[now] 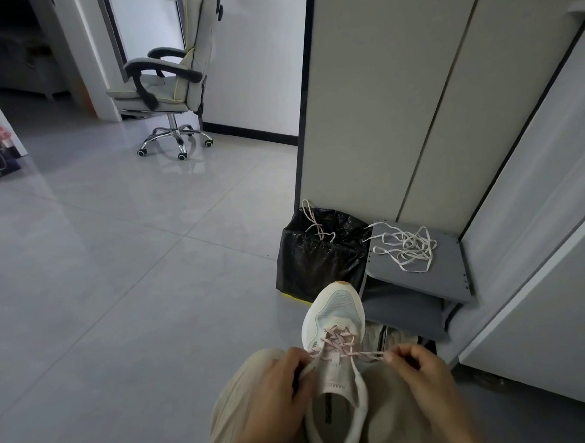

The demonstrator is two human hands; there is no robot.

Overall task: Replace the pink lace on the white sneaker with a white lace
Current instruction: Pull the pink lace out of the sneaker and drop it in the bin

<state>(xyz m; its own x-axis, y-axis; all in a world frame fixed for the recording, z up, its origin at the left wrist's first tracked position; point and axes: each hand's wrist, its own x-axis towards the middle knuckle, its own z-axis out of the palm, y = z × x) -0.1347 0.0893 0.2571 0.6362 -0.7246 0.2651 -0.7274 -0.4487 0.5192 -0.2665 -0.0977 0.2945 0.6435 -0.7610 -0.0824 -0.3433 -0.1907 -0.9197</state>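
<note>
Pink lace (337, 343) pinched by right hand (424, 373), apparently left hand (274, 388) too.

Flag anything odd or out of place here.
A loose pink lace hangs over the rim of the black bin, half in, half out. The white lace on the grey shelf is a tangled heap, one end trailing off the edge. The sneaker has a brown mark at its toe.

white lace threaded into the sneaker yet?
No, the white lace lies in a loose tangle on the grey shelf, while the eyelets of the sneaker hold the pink lace.
</note>
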